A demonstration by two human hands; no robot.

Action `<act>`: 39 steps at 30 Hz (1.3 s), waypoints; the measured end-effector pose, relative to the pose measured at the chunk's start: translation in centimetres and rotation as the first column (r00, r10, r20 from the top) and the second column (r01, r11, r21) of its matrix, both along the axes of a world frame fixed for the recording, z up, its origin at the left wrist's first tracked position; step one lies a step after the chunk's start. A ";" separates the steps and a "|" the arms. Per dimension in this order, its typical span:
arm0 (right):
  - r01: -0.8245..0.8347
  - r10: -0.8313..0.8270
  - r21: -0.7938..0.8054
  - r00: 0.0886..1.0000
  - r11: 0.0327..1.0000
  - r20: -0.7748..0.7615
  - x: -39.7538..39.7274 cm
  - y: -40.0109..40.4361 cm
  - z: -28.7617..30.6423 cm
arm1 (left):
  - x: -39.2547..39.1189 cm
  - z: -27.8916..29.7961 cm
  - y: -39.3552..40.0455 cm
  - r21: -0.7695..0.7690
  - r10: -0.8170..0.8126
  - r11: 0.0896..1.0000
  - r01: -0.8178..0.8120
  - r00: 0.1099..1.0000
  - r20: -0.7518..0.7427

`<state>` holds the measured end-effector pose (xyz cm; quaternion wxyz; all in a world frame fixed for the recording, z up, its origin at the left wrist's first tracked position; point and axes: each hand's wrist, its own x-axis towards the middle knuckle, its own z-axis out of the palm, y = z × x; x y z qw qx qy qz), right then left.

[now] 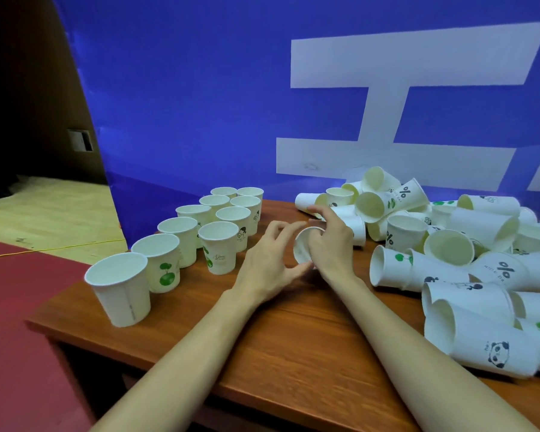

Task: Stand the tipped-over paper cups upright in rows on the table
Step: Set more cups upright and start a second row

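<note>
- Both hands meet at frame centre over the wooden table [293,338], w/ one paper cup [303,246] between them.
- Right hand [331,241] holds that cup – fingers curled round its side, mouth tipped toward frame left so the white inside shows.
- Left hand [272,263] just beside the cup's rim, fingers spread and lightly bent; thumb tip near the lower rim, fingertips near the top. Can't tell if it's actually touching; no firm grasp visible.
- Upright cups [200,232] stand in 2 rows at centre-left, running diagonally from the lower left toward the blue backdrop [184,88]. Left row approx 6, right row approx 4, mouths up.
- Nearest upright one, plain white [119,291], sits at the table's left corner; next one has a green plant print.
- Pile of tipped cups [449,244] fills the right side, centre-right down to lower right: on their sides, some nested, overlapping. Prints incl. "%" marks, green sprouts, a panda.
- Backdrop carries big white block shapes, upper right.
- Red floor [13,322] lower left; pale flooring beyond it, mid-left.
</note>
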<state>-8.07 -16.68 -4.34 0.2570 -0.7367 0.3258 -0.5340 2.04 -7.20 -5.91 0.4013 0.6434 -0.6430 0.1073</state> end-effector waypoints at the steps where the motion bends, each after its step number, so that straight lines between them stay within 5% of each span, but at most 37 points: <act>1: -0.019 0.017 0.052 0.999 0.998 0.034 0.1 0.1 0.2 | -0.3 0.1 0.0 -0.010 -0.008 1.000 0.008 0.999 0.037; 8: -0.221 0.108 0.387 0.950 0.895 0.293 0.7 0.3 0.6 | -0.8 0.6 0.0 -0.182 0.119 0.980 -0.078 0.967 0.225; 14: -0.315 0.157 0.531 0.934 0.787 0.321 0.3 -0.5 0.1 | -0.1 0.2 0.6 -0.157 0.166 0.978 -0.140 0.972 0.167; 21: -0.106 0.213 0.366 0.940 0.925 -0.266 -0.3 -1.0 -2.3 | 0.8 0.7 3.7 -0.113 0.188 0.980 -0.164 0.952 0.242; 32: -0.069 0.201 0.220 0.721 0.973 -0.663 0.4 0.2 -3.9 | 1.6 1.8 9.7 -0.036 0.383 0.920 -0.390 0.879 0.283; 39: -0.084 0.200 0.199 0.691 0.976 -0.694 0.0 0.6 -3.4 | 2.0 2.7 11.6 0.003 0.514 0.846 -0.534 0.815 0.268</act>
